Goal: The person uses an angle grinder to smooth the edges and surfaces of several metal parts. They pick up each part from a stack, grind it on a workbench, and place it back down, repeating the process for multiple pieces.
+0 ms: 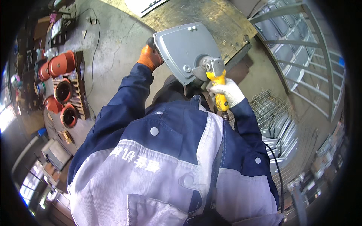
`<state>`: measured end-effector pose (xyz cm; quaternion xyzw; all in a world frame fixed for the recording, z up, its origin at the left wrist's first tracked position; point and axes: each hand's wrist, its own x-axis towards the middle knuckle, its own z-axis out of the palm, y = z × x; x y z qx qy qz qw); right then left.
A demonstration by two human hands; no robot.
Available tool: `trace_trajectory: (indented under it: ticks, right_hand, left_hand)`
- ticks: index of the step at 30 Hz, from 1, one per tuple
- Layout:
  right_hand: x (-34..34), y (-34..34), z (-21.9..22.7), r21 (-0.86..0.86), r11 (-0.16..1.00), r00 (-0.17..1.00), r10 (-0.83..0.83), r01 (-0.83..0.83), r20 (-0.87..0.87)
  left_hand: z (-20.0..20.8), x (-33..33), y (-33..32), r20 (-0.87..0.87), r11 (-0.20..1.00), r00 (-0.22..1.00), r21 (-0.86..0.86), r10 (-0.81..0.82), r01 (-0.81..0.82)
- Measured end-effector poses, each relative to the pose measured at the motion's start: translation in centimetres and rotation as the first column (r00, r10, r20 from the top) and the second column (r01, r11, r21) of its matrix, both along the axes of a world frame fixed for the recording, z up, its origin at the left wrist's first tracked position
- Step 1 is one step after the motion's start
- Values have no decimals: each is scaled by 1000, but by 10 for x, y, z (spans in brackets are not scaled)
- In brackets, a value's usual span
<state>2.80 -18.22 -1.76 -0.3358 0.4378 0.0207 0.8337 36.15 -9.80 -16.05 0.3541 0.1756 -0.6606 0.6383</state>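
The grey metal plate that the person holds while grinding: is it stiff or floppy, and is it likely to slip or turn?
The grey metal plate looks stiff: it keeps flat though the left hand grips only one corner. Probably heavy for its size. It may twist, since the yellow angle grinder in the right hand presses its far edge.

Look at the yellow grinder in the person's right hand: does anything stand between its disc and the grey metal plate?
Nothing visible does. The grinder, gripped by the right hand, has its head right at the plate's edge; the left hand holds the far side.
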Motion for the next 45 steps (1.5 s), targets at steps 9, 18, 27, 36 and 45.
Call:
trace_trajectory:
  ticks: [9, 18, 27, 36, 45]
  right_hand:
    - [109, -47, -25, 13, 968, 968, 251, -251, -4]
    - [141, -52, -39, -30, 950, 944, 305, -311, -124]
    - [138, -56, -42, -24, 921, 917, 385, -389, -108]
    - [136, -58, -42, 56, 880, 873, 475, -472, -114]
    - [125, -54, -73, -24, 843, 836, 530, -538, -141]
  left_hand:
    - [0, -2, 14, -118, 996, 993, -90, 6, -17]
    - [-4, -22, 15, -81, 996, 997, -84, -8, 2]
    - [-28, -1, 16, -155, 980, 982, -183, -103, 74]
    - [-15, 24, -20, 57, 992, 994, 89, -91, 86]
    - [-51, 84, -45, 826, 774, -532, 458, -187, 437]
